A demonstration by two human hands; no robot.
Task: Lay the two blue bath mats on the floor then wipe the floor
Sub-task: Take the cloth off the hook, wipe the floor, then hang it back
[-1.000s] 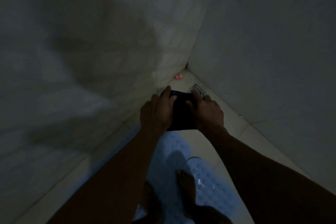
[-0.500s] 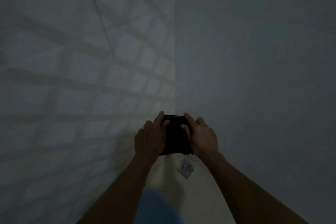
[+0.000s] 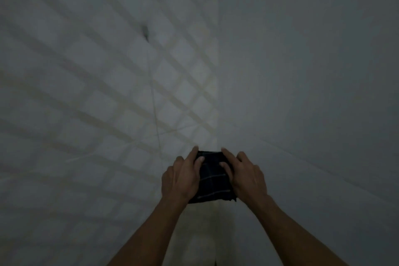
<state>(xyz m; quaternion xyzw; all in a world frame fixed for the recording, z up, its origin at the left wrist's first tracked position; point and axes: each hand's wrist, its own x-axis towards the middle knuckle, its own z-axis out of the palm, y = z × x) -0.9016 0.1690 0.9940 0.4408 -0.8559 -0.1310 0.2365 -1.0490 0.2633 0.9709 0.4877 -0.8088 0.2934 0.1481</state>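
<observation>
A dark folded cloth [image 3: 212,179] with thin pale check lines is held up in front of me, at the lower middle of the view. My left hand [image 3: 181,176] grips its left side and my right hand [image 3: 246,176] grips its right side, thumbs lying on the front of the fabric. Both forearms reach up from the bottom edge. The blue bath mats and the floor are out of view.
Two pale tiled walls meet in a corner [image 3: 218,71] straight ahead, the left one crossed by grid-like shadows. A small dark mark [image 3: 146,32] sits on the left wall. The room is dim.
The view has tilted up from the floor to the wall corner; the blue mats, floor drain and my feet have dropped out of sight. Both hands keep holding the cloth.
</observation>
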